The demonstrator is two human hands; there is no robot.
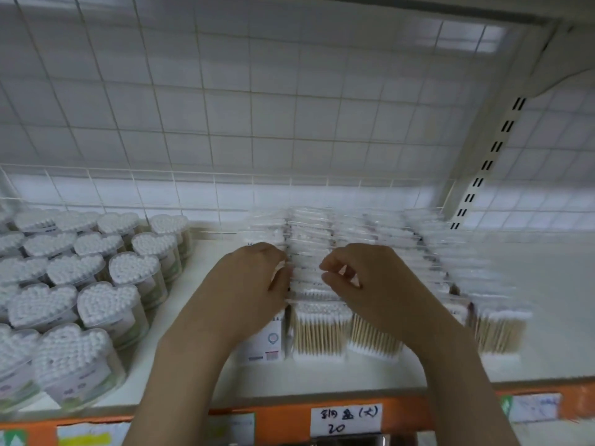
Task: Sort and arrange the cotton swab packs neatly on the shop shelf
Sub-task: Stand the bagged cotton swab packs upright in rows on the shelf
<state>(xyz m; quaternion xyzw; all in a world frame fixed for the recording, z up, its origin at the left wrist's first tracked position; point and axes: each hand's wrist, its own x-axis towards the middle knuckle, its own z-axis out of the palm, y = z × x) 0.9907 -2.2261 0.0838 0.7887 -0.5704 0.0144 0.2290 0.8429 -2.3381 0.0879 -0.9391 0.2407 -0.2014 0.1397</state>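
The flat cotton swab packs (318, 326) are stood in rows on the white shelf (547, 317), right of the heart-shaped tubs (106, 304). One row is gripped from both sides: the left hand (248, 284) is curled against its left edge, and the right hand (363, 281) pinches its right edge. Even pressure should be applied, so the packs are squared without tipping neighbouring rows.

Rear flat packs (380, 226) smear into motion blur; can't count them. My left hand (248, 284) hides its fingertips, so its grip is unclear. Heart-shaped tubs (64, 284) cut off at left edge. Price label (346, 420) partly legible.
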